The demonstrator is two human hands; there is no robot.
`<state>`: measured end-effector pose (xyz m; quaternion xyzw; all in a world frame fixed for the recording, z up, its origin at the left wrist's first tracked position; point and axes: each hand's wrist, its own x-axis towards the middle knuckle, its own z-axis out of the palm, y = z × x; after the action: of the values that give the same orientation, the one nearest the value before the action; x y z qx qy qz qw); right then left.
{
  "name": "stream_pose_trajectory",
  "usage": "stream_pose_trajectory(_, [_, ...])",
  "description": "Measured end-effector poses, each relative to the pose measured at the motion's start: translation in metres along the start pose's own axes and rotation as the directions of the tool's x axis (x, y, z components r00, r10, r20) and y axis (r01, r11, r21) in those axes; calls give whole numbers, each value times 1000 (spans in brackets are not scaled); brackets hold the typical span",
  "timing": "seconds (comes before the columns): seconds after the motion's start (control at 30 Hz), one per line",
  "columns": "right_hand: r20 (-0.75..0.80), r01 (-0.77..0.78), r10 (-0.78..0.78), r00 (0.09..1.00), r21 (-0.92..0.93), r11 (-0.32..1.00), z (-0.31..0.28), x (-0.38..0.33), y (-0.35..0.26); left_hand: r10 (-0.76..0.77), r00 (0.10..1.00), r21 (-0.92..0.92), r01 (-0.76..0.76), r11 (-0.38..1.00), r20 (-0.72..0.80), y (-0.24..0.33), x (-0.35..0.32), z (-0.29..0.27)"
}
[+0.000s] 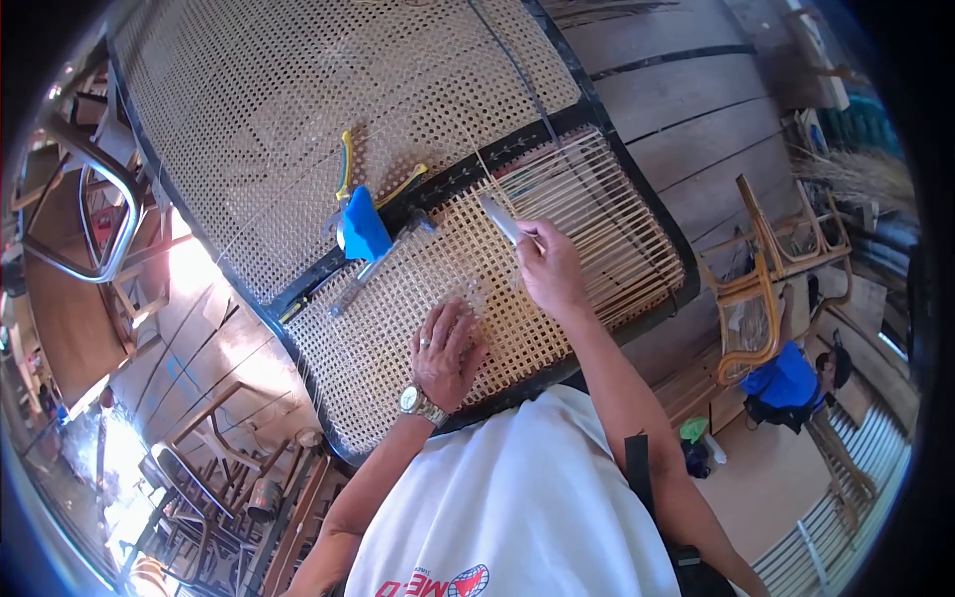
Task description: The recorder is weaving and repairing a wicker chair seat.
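A dark-framed panel of woven cane lies in front of me, partly woven at its right, where loose cane strands run side by side. My right hand is closed around a flat, silvery tool, its far end over the edge of the finished weave; its exact kind is unclear. Lower left of that, my left hand rests palm down on the weave with fingers stretched out. A ring and a wristwatch are on it. Small clear bits lie near its fingertips.
Across the frame bar lie yellow-handled pliers, a blue cloth-like piece and a hammer. Chair frames stand at the right; a metal-framed chair and stacked chairs are at the left.
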<state>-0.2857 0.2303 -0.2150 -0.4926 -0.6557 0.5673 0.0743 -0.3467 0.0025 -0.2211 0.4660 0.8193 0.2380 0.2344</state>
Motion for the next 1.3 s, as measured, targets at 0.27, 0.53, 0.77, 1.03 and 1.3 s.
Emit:
stream_pose_trajectory(0.27, [-153, 31, -23, 988, 51, 998, -52, 4, 22, 124, 972, -58, -138, 989, -202, -20, 102, -7])
stream_pose_trajectory(0.53, [-128, -180, 186, 974, 55, 982, -36, 9, -21, 351, 929, 292, -306, 906, -118, -40, 205, 20])
stream_pose_trajectory(0.77, [-267, -21, 48, 963, 103, 995, -44, 10, -14, 385, 922, 340, -348, 873, -45, -48, 223, 12])
stream_pose_trajectory(1.03, [-242, 77, -88, 966, -54, 996, -42, -6, 4, 433, 862, 468, -507, 724, 264, -63, 276, -8])
stream_pose_trajectory(1.3, [-285, 33, -37, 958, -20, 999, -39, 0, 5, 383, 910, 534, -405, 742, 158, -51, 276, 2])
